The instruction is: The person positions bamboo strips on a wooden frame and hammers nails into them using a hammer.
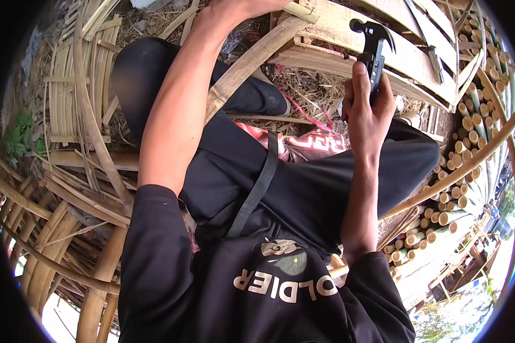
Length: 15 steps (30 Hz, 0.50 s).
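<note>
My right hand [369, 108] is closed around the handle of a black claw hammer [374, 43], its head raised near the wooden slats [332, 23]. At the top edge my left hand [243, 8] is partly cut off, and its fingers are out of view. A short piece of split bamboo [301, 11] lies right beside it. Below that hand, a longer bamboo strip [257, 57] slants from the slats down to my left forearm. A long-bladed knife [434, 60] rests on the slats, to the right of the hammer.
Cut bamboo poles [460, 154] are stacked on the right, with a long pole [475, 163] slanting in front of them. A slatted bamboo panel [68, 91] lies at left. My crossed legs [320, 183] sit on straw-covered ground, near a red and black cloth [317, 143].
</note>
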Motion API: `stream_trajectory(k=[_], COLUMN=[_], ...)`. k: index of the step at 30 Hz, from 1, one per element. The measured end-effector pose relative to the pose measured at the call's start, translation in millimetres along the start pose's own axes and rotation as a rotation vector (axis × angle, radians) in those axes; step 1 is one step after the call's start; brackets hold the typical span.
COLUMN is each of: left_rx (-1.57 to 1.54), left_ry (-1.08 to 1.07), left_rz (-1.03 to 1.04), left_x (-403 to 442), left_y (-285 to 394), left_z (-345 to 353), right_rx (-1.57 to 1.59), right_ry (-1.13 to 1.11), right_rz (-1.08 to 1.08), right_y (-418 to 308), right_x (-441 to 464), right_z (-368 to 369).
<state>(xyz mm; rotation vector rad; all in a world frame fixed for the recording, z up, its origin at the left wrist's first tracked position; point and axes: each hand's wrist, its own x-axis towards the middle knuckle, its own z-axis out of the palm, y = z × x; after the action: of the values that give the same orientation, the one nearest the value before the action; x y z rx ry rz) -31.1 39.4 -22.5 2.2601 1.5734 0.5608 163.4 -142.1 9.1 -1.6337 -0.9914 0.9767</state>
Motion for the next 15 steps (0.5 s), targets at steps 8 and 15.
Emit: stream_trajectory(k=[8, 15], left_rx=[-0.069, -0.077], left_ry=[0.123, 0.067], left_rz=[0.127, 0.097], left_x=[-3, 0], left_y=[-9, -11], left_z=[3, 4], right_rx=[-0.198, -0.528], right_ry=[-0.047, -0.140], right_rz=[-0.077, -0.041], right_y=[-6, -38], right_x=[9, 27], right_z=[11, 11])
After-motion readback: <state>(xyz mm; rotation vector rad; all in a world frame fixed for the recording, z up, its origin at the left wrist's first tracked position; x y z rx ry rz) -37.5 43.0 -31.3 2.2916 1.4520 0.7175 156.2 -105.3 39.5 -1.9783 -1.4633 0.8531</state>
